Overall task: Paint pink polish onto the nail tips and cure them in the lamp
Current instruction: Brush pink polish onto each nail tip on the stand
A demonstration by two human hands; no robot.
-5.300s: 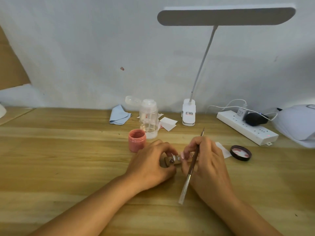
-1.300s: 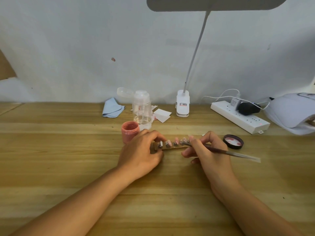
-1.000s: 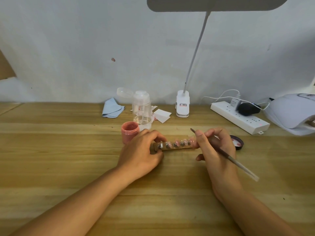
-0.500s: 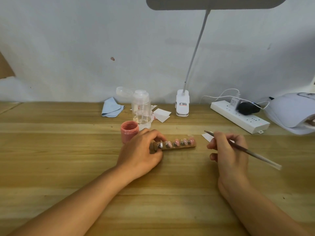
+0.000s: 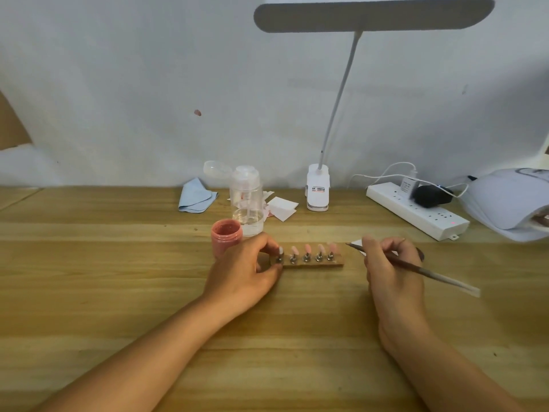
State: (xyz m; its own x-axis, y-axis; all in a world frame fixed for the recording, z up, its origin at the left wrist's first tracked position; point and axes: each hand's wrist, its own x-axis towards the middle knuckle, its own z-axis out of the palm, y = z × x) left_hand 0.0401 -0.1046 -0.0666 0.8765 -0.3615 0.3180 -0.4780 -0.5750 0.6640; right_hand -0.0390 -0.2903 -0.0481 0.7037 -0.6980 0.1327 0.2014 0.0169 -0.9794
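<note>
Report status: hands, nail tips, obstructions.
Left hand grips nail tip holder at left end. Right hand holds brush, off the nail tips. Right hand sits between holder and curing lamp.

We find no legible text. The desk lamp base (image 5: 318, 188) carries a small label with dark and red print, too blurred to read. The white adapter (image 5: 407, 188) on the power strip (image 5: 421, 217) shows faint marks, also unreadable.
</note>
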